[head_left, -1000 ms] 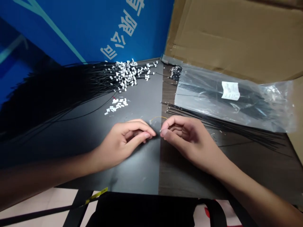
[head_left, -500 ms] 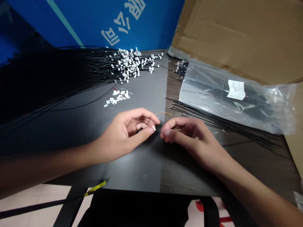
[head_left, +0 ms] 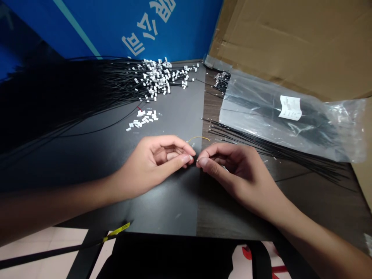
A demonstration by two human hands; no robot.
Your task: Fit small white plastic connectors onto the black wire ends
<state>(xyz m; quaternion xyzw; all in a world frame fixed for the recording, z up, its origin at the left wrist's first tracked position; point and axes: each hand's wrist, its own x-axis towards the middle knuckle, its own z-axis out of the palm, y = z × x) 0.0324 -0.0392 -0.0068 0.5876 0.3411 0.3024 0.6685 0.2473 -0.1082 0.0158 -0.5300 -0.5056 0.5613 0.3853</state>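
My left hand (head_left: pixel 162 159) pinches a small white plastic connector housing (head_left: pixel 191 157) between thumb and fingertips, with only its end showing. Facing it, a short gap away, my right hand (head_left: pixel 229 164) is closed in a pinch. A tiny light tip peeks out at those fingertips, too small to name. Beyond my left hand lies a loose pile of white connector housings (head_left: pixel 142 119). Thin black wires (head_left: pixel 247 137) with bare metal tips are spread beyond my right hand. A thin yellow strand (head_left: pixel 199 137) curves on the table just past my fingertips.
At the back left lies a large bundle of black wires (head_left: pixel 116 77) ending in white connectors (head_left: pixel 158 77). A clear plastic bag (head_left: pixel 261 100) of black wires leans by a cardboard box (head_left: pixel 290 46). A blue panel (head_left: pixel 186 31) stands behind. A yellow-tagged cable (head_left: pixel 117 229) crosses the front edge.
My fingertips have come slightly closer together. Less of the white housing shows in my left hand. The view has shifted a little.
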